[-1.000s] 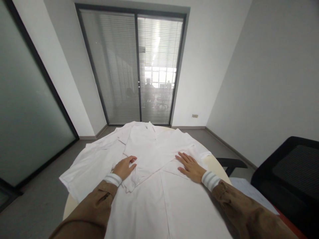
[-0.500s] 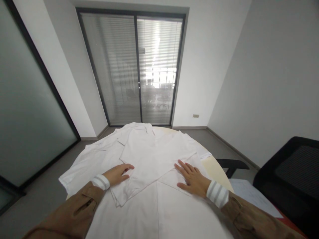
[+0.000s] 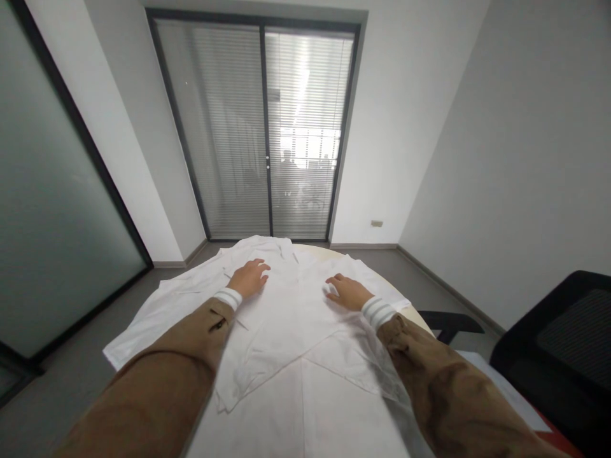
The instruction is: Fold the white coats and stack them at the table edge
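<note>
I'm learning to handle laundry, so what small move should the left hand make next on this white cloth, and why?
Probably the left hand should smooth the near left corner of the white cloth: that corner looks creased, the cloth between the hands lies flatter, and the left hand looks open.

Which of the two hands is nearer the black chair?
The right hand, over the right side of the white garment; the left hand is over its left side, closer to the frosted glass panel.
</note>
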`<control>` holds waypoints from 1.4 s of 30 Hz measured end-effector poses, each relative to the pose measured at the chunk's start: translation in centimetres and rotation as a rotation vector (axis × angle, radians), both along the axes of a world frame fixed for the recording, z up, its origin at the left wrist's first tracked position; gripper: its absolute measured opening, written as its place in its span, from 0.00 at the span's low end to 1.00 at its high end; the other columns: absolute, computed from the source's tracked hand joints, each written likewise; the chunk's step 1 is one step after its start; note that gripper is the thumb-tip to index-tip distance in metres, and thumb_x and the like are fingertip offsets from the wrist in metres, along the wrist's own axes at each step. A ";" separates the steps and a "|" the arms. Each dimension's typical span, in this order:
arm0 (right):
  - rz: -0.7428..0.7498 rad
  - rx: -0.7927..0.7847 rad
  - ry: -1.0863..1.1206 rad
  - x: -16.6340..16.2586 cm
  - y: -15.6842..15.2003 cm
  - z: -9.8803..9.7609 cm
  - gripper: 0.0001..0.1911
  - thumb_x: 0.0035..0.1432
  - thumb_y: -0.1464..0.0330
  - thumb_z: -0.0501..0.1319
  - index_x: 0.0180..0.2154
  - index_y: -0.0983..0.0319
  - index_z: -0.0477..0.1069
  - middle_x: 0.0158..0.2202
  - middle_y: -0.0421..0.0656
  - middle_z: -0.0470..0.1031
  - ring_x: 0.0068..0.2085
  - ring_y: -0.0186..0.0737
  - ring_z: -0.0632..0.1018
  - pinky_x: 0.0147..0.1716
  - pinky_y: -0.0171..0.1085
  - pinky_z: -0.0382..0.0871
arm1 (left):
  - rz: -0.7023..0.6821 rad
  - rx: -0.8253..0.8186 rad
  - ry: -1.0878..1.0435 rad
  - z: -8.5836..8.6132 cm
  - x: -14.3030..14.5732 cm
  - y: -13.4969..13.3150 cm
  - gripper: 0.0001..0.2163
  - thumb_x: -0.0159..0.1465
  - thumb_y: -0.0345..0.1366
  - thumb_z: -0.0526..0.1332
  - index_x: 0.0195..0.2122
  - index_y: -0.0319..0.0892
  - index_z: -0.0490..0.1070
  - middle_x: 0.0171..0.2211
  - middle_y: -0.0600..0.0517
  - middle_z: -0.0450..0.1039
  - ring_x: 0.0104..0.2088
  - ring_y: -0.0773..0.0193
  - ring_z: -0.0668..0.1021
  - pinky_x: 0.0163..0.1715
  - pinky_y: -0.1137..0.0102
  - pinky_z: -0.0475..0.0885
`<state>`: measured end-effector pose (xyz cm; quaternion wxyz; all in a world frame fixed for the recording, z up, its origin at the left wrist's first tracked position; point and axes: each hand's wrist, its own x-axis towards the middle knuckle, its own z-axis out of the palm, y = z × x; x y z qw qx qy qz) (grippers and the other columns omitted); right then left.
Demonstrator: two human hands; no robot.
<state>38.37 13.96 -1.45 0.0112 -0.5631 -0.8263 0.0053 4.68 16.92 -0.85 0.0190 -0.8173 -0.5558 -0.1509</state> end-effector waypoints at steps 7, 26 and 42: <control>-0.005 0.116 -0.068 -0.8 6.3 -1.8 0.27 0.66 0.58 0.55 0.63 0.60 0.61 0.65 0.52 0.62 0.62 0.54 0.66 0.57 0.48 0.61 | -0.069 -0.020 0.013 -2.5 3.0 4.9 0.21 0.69 0.37 0.54 0.63 0.42 0.64 0.67 0.42 0.57 0.66 0.50 0.62 0.62 0.56 0.61; -0.305 0.071 -0.005 2.5 13.0 -6.5 0.28 0.68 0.53 0.47 0.64 0.57 0.59 0.67 0.53 0.57 0.68 0.63 0.52 0.59 0.61 0.50 | 0.026 -0.082 -0.087 -7.3 5.9 12.8 0.21 0.70 0.44 0.50 0.63 0.50 0.65 0.63 0.41 0.62 0.58 0.40 0.68 0.52 0.47 0.68; -0.234 0.114 0.379 -1.7 17.3 -6.7 0.40 0.61 0.63 0.59 0.69 0.59 0.43 0.69 0.52 0.53 0.69 0.52 0.54 0.64 0.59 0.47 | -0.131 0.038 -0.855 -7.0 6.1 14.4 0.09 0.64 0.35 0.57 0.40 0.40 0.76 0.44 0.46 0.76 0.44 0.59 0.78 0.49 0.63 0.72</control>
